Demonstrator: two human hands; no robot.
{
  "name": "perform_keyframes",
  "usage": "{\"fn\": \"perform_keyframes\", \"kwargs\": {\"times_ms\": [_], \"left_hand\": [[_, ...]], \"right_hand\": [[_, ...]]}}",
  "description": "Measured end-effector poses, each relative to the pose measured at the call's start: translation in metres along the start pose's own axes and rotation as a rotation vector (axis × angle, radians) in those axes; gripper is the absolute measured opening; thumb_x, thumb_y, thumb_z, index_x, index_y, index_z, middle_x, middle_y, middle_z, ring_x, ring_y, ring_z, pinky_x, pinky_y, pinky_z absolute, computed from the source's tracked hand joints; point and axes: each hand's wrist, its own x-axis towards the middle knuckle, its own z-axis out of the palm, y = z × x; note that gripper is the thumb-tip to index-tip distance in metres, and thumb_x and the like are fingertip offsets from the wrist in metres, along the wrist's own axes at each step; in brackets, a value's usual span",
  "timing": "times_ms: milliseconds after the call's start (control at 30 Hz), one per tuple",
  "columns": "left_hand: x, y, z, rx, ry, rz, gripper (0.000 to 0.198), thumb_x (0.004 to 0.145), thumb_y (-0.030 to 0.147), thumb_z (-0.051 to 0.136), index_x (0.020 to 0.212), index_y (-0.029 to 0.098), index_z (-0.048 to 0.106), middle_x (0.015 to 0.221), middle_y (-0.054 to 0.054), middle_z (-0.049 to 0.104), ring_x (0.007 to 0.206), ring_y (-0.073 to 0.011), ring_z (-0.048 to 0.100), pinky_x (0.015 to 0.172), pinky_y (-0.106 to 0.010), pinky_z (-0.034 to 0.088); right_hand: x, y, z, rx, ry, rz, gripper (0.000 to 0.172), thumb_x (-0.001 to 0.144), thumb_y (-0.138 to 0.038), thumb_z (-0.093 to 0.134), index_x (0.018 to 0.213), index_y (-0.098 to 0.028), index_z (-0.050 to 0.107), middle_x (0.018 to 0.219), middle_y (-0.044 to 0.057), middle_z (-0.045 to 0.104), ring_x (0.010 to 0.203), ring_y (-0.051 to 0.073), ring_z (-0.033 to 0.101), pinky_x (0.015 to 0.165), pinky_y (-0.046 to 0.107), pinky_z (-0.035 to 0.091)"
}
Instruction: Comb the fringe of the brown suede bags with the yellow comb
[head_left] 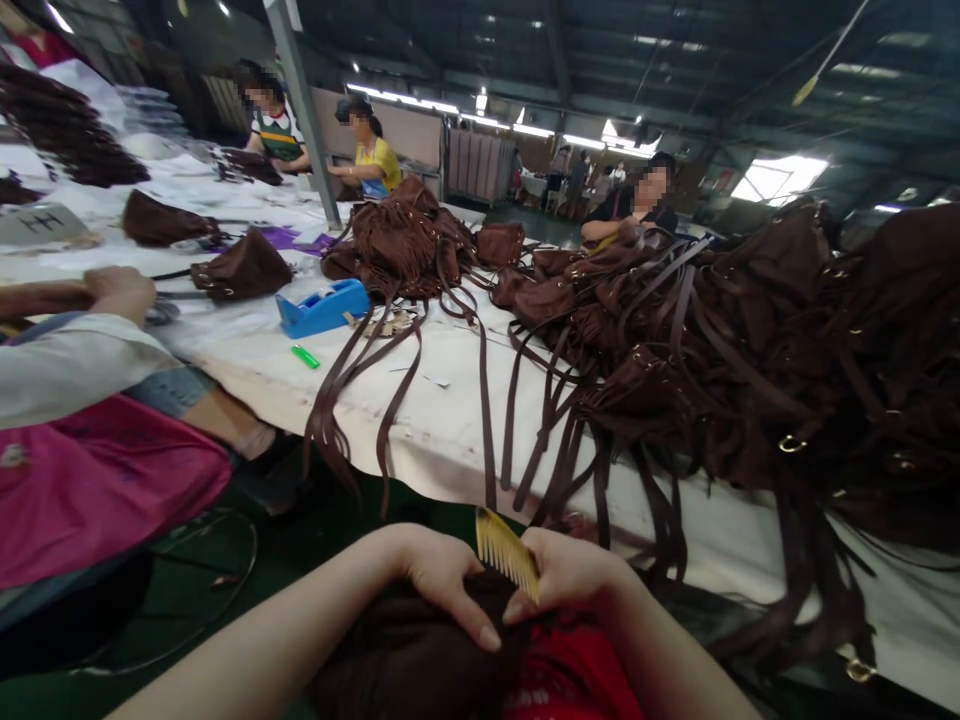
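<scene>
Brown fabric bag (420, 650) lay against the red garment (574, 672), fingers of the left hand (444, 570) pinching it, those of the right hand (574, 568) gripping the yellow comb (508, 545), whose exposed teeth, I judged, could snag its cloth if tilted inward.

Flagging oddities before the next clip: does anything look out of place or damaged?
Only mild untidiness: straps from the heaped brown bags dangle over the table edge, and loose tan scraps lie by the blue tape dispenser. The yellow comb in the right hand shows no obvious damage.
</scene>
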Motion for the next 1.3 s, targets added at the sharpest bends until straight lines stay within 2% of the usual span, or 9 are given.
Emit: {"fn": "perform_keyframes", "kwargs": {"times_ms": [100,200,333,500,633,833,1000,1200,1300], "left_hand": [[-0.002,0.0,0.031,0.21,-0.331,-0.044,0.04,0.054,0.043,0.08,0.085,0.02,0.073,0.083,-0.001,0.073,0.083,-0.0265,0.067,0.075,-0.031,0.053],[-0.002,-0.002,0.056,0.197,-0.366,-0.041,0.04,0.063,0.042,0.076,0.095,0.019,0.071,0.093,-0.003,0.072,0.087,-0.0245,0.065,0.078,-0.031,0.051],[0.002,-0.019,0.066,-0.143,-0.438,-0.102,0.03,0.065,0.038,0.074,0.083,0.014,0.071,0.084,-0.004,0.07,0.075,-0.018,0.061,0.075,-0.029,0.049],[-0.004,-0.041,0.05,-0.505,-0.237,-0.086,0.02,0.063,0.026,0.072,0.073,0.009,0.069,0.071,-0.004,0.066,0.064,-0.0134,0.057,0.068,-0.025,0.044],[-0.011,-0.05,0.04,-0.658,-0.093,-0.006,0.01,0.063,0.018,0.067,0.068,0.009,0.068,0.069,-0.007,0.065,0.063,-0.0146,0.058,0.066,-0.025,0.043],[-0.014,-0.045,0.041,-0.614,-0.145,0.063,0.014,0.057,0.016,0.063,0.068,0.01,0.071,0.067,-0.006,0.067,0.066,-0.0169,0.059,0.073,-0.028,0.044],[-0.02,-0.036,0.044,-0.492,-0.349,0.11,0.026,0.063,0.029,0.066,0.08,0.012,0.074,0.078,-0.007,0.069,0.079,-0.0221,0.061,0.084,-0.033,0.045],[-0.021,-0.029,0.047,0.015,-0.152,0.111,0.041,0.083,0.052,0.051,0.066,0.019,0.069,0.068,-0.002,0.066,0.069,-0.0169,0.056,0.076,-0.027,0.045],[-0.021,-0.013,0.058,0.223,-0.235,0.165,0.042,0.087,0.047,0.043,0.063,0.02,0.065,0.064,-0.002,0.062,0.064,-0.0164,0.054,0.072,-0.027,0.045]], "right_hand": [[-0.006,0.004,-0.013,-0.046,0.029,0.043,0.034,0.061,-0.036,0.08,0.083,-0.012,0.07,0.069,-0.004,0.062,0.059,0.007,0.052,0.057,0.016,0.045],[-0.001,0.014,-0.02,-0.053,0.057,0.065,0.036,0.057,-0.034,0.082,0.082,-0.012,0.069,0.071,-0.003,0.064,0.06,0.008,0.053,0.058,0.017,0.046],[0.015,0.025,-0.021,-0.039,0.128,0.049,0.039,0.054,-0.035,0.084,0.081,-0.012,0.067,0.071,-0.003,0.063,0.061,0.009,0.054,0.06,0.02,0.048],[0.013,0.02,-0.01,-0.175,0.45,-0.148,0.04,0.065,-0.035,0.077,0.097,-0.015,0.063,0.089,0.002,0.066,0.078,0.017,0.059,0.07,0.027,0.05],[-0.01,0.021,0.004,-0.425,0.743,-0.222,0.028,0.089,-0.039,0.051,0.104,-0.018,0.059,0.093,0.005,0.065,0.086,0.019,0.059,0.076,0.029,0.048],[-0.011,0.043,0.033,-0.877,0.6,-0.104,0.029,0.097,-0.033,0.033,0.096,-0.021,0.059,0.083,0.003,0.066,0.076,0.016,0.061,0.067,0.026,0.04],[0.012,0.047,0.042,-1.071,0.545,0.01,0.026,0.095,-0.031,0.036,0.085,-0.02,0.057,0.08,0.002,0.068,0.071,0.016,0.063,0.059,0.025,0.035],[0.039,0.053,0.037,-1.174,0.491,0.098,0.017,0.087,-0.028,0.048,0.095,-0.018,0.059,0.083,0.006,0.07,0.073,0.021,0.065,0.061,0.028,0.04],[0.054,0.063,0.036,-1.022,0.49,0.128,0.018,0.083,-0.029,0.052,0.089,-0.016,0.062,0.075,0.009,0.07,0.067,0.024,0.064,0.059,0.031,0.043]]}}
